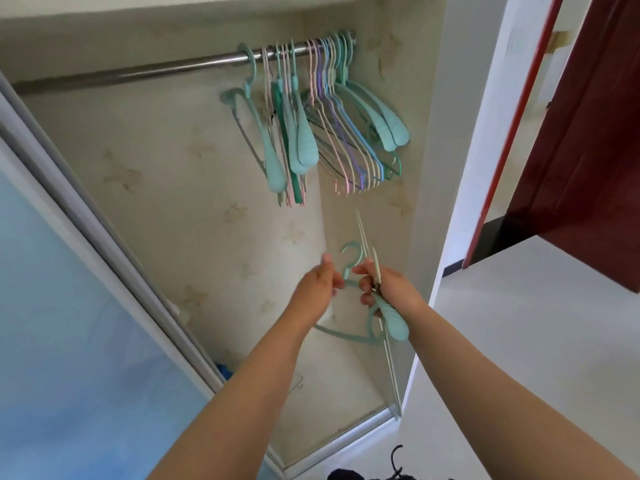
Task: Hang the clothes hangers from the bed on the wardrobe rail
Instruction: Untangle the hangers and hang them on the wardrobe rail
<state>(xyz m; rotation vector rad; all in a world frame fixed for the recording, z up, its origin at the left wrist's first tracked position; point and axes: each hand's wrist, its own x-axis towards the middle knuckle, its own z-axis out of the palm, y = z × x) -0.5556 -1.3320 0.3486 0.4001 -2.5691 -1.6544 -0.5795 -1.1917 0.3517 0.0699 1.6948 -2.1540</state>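
**A:** Head view. What do the hands hold?

**B:** The left hand [320,284] pinches the neck of a teal hanger [369,320] just below its hook; the right hand [388,289] is curled round that hanger's broad shoulder together with some thin cream hangers [390,362]. Both grips are clamped, low in the open wardrobe and well below the wardrobe rail [138,71].

**A:** How will the hanger handle?

**B:** Probably light, stiff and smooth plastic, apt to snag on the thin ones. The neck looks the best hold.

**A:** Orientation?

**B:** Its hook points up and far, towards the rail; its long axis runs from near left to right, tilted. The hung hangers [332,112] crowd the rail's right end.
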